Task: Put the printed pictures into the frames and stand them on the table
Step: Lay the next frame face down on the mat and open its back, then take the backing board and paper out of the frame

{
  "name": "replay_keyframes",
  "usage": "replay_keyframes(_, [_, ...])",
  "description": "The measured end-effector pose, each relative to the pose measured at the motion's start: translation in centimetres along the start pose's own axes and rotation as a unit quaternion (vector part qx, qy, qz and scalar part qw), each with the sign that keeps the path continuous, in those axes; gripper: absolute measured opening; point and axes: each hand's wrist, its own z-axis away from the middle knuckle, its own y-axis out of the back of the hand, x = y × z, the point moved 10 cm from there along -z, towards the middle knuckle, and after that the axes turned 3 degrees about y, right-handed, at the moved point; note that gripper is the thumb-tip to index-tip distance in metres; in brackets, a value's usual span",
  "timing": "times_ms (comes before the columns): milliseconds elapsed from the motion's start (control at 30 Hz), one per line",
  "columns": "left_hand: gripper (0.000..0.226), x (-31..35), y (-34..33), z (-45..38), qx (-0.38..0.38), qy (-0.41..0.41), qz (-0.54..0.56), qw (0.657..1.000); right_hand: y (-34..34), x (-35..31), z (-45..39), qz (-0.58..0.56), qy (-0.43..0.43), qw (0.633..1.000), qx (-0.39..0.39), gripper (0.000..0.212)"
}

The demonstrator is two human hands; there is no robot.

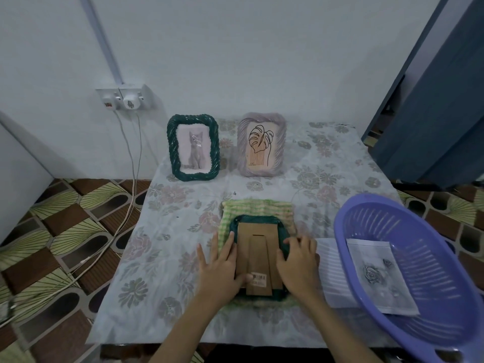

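- Head view: a dark green frame (258, 255) lies face down on a green checked cloth (258, 208), near the middle of the table's (162, 258) near edge; its brown cardboard back (258, 254) with the fold-out stand faces up.
- The left hand (220, 268) lies flat along the frame's left side, fingers straight and spread, thumb resting on the back board beside a barcode sticker (259, 279).
- The right hand (298, 263) rests on the frame's right side, fingers bent over the rim and pressing the board; it grips nothing.
- At the far edge two frames stand upright: a green frame with a cat picture (193, 148) to the left, a lilac frame with a leaf drawing (261, 145) just beside it on the right.
- At the near right corner a purple basket (408, 271) holds a printed rose picture (377, 275); a white sheet (331, 271) lies beside it.
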Motion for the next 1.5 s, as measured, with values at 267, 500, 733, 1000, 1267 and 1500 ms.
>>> replay_keyframes(267, [0.061,0.0,1.6,0.1,0.046,0.070,0.337,0.938,-0.2,-0.1,0.9,-0.110,-0.122,0.983,-0.076,0.014])
replay_keyframes(500, [0.007,-1.9,5.7,2.7,0.138,0.155,0.598,0.774,3.5,-0.5,1.2,-0.344,-0.191,0.917,-0.064,0.005])
replay_keyframes(733, [0.015,-1.1,11.3,6.9,0.088,0.077,0.743,0.659,10.1,-2.9,2.2,-0.457,-0.127,0.876,-0.086,0.014])
replay_keyframes(1000, [0.017,0.9,14.8,12.2,0.054,0.010,0.738,0.672,14.5,-3.8,5.4,-0.505,-0.097,0.848,-0.130,0.016])
replay_keyframes(1267, [0.055,1.1,15.7,15.1,0.129,0.002,0.724,0.678,16.1,-3.5,7.4,-0.522,-0.079,0.840,-0.122,0.022])
replay_keyframes(1500, [0.048,1.1,16.9,16.8,0.179,0.012,0.634,0.752,19.1,-2.8,7.6,-0.431,-0.035,0.901,0.000,0.030])
